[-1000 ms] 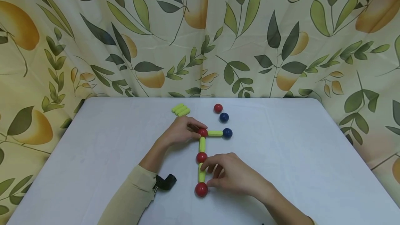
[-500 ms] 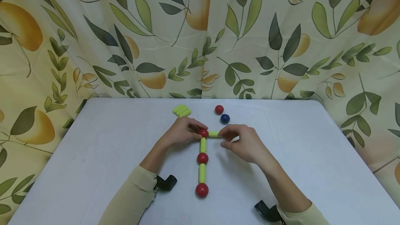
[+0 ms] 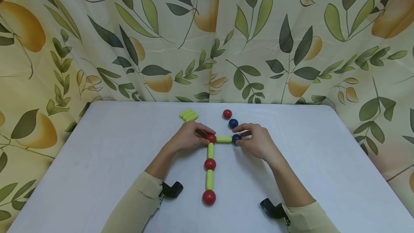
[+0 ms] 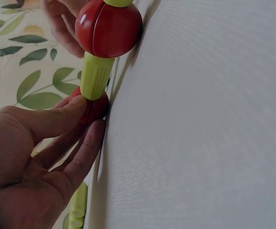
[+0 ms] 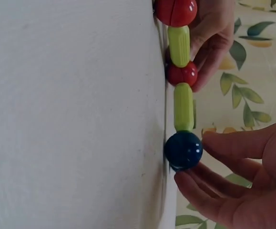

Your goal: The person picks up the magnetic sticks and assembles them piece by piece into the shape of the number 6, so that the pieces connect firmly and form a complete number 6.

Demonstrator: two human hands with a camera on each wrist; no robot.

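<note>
A red ball (image 3: 211,138) at the far corner of an L-shaped chain is held between the thumb and fingers of my left hand (image 3: 188,137). From it a lime-green ridged rod (image 3: 224,139) runs right to a blue ball (image 3: 236,139). My right hand (image 3: 258,141) has its thumb and fingers about that blue ball, as the right wrist view also shows. Towards me, the chain continues with a green rod (image 3: 211,151), a middle red ball (image 3: 210,164), another green rod (image 3: 209,179) and a near red ball (image 3: 208,197).
Several loose green rods (image 3: 189,114) lie together behind my left hand. A loose red ball (image 3: 227,114) and a loose blue ball (image 3: 233,123) sit at the back, the blue one close to my right fingers. A patterned curtain (image 3: 194,39) hangs behind the white table (image 3: 97,154).
My right hand has left the near green rod and moved away from me to the blue ball at the chain's right end. My left hand has stayed on the corner red ball.
</note>
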